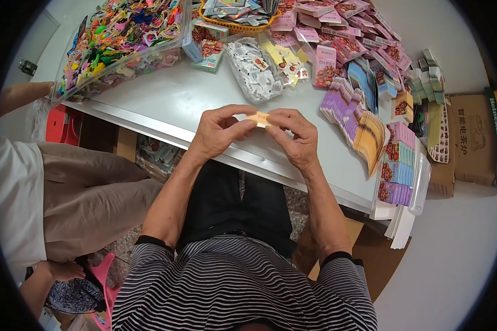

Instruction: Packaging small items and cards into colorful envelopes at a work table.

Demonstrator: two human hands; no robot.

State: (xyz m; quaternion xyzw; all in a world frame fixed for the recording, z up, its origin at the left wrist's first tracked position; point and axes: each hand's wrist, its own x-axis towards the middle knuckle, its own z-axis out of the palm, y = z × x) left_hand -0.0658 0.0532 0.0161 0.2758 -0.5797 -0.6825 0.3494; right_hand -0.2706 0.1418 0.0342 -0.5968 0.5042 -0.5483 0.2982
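Observation:
Above the table's front half, my left hand [218, 131] and my right hand [294, 135] pinch the two ends of a small pale-orange carton [261, 118]. Only a narrow printed face of it shows between the fingertips, so I cannot tell whether it is closed. Just beyond my hands lies a transparent bag of small white packets [252, 70]. Beside it is another bag with yellow printed pieces [285, 62]. Flat purple and orange cartons [354, 113] lie fanned out to the right of my right hand.
A transparent bin of colourful trinkets [128, 38] stands at the far left, with another person's arm [23, 97] at it. Pink cartons [337, 27] are heaped at the back. Stacked cartons [395, 163] line the right edge. A yellow basket [234, 25] holds flat packets.

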